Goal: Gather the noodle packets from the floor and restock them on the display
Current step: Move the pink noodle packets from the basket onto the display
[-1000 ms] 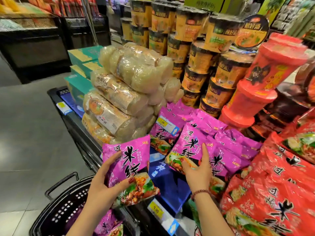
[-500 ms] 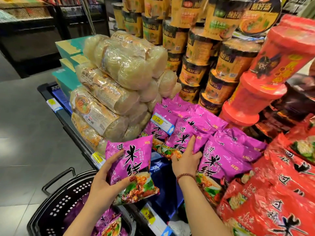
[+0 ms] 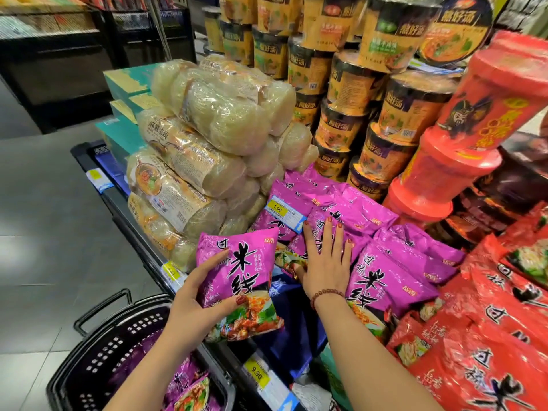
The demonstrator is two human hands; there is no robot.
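Observation:
My left hand [image 3: 189, 304] grips a purple noodle packet [image 3: 240, 280] by its left edge, held upright in front of the display's front edge. My right hand [image 3: 326, 259] lies flat with straight fingers on another purple packet [image 3: 323, 229] in the pile of purple packets [image 3: 394, 262] on the display. More purple packets [image 3: 189, 387] lie in the black basket [image 3: 98, 360] at the lower left.
Clear bags of pale rice noodles [image 3: 207, 161] are stacked left of the purple pile. Noodle cups [image 3: 350, 84] and red tubs [image 3: 462, 137] stand behind. Red packets [image 3: 489, 336] fill the right. Price tags [image 3: 258, 373] line the shelf edge. Grey floor [image 3: 44, 232] on the left.
My right hand has slid up and back over the purple pile and now lies flat on a packet. The packet in my left hand stays held at the display's front.

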